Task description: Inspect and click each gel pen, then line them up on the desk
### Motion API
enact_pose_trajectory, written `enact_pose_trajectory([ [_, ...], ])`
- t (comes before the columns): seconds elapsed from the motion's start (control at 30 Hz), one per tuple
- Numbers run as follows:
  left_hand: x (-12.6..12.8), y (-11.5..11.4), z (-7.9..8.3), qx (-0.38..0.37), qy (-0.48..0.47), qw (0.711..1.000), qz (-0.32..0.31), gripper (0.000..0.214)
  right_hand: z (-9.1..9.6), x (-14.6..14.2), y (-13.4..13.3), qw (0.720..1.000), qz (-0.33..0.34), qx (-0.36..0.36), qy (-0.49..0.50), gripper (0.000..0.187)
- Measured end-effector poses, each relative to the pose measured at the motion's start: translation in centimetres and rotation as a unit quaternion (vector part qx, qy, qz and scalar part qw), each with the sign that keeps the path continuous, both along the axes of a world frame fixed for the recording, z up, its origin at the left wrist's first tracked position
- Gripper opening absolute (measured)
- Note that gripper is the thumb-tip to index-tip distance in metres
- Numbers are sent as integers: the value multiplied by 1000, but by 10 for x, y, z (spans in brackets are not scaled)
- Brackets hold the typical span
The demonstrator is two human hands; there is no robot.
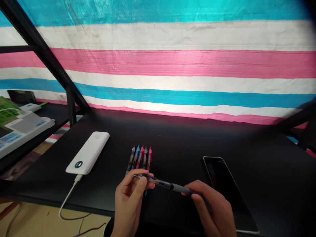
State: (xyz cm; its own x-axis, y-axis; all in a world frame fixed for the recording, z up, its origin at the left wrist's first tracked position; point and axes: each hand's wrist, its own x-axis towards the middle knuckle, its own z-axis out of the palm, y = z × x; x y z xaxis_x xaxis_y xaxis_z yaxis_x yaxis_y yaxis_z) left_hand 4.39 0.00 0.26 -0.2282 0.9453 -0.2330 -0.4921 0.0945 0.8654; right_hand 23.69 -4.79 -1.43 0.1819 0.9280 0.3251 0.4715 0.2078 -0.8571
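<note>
A clear-barrelled pen [161,183] with a grey grip is held between my two hands, above the black table. My left hand [130,194] pinches its clip end between thumb and fingers. At the other end, by the dark tip, my right hand [212,207] closes its thumb and fingers on the pen. Just beyond my left hand lies a row of several click pens [140,158] side by side, with black, blue and red tops. Their lower parts are mostly hidden behind my left hand.
A white power bank [90,153] with a lit display and a plugged-in white cable [64,202] lies left on the black table [177,141]. A dark phone [228,184] lies right. A white device [29,126] sits on another table. Striped sheeting [172,62] hangs behind.
</note>
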Motion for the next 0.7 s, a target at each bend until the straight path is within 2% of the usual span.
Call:
enact_pose_trajectory([
  [0.1, 2, 0, 2, -4, -3, 1000, 0, 32, -1, 2, 1, 999, -12, 27, -28, 16],
  [0.17, 2, -1, 2, -6, 0, 1000, -4, 33, 0, 3, 3, 998, 41, 41, -41, 3],
  [0.23, 2, -1, 1, -7, 3, 1000, -8, 32, 3, 4, 5, 992, 94, 56, -58, 13],
  [0.3, 0, -2, -2, 2, 4, 1000, -17, 31, 5, 3, 6, 989, 111, 65, -77, 18],
  [0.4, -6, -2, -7, 32, 7, 999, -43, 26, 6, -2, 6, 991, 94, 64, -74, 28],
  [0.53, -13, 0, -11, 88, 25, 994, -57, 16, 9, -16, 3, 997, 46, 52, -17, 36],
  [0.63, -15, 5, -8, 153, 48, 985, -56, 16, 8, -26, 0, 999, 22, 1, 46, 45],
  [0.7, -11, 9, -6, 170, 49, 983, -57, 16, 5, -31, -1, 993, 21, -51, 102, 51],
])
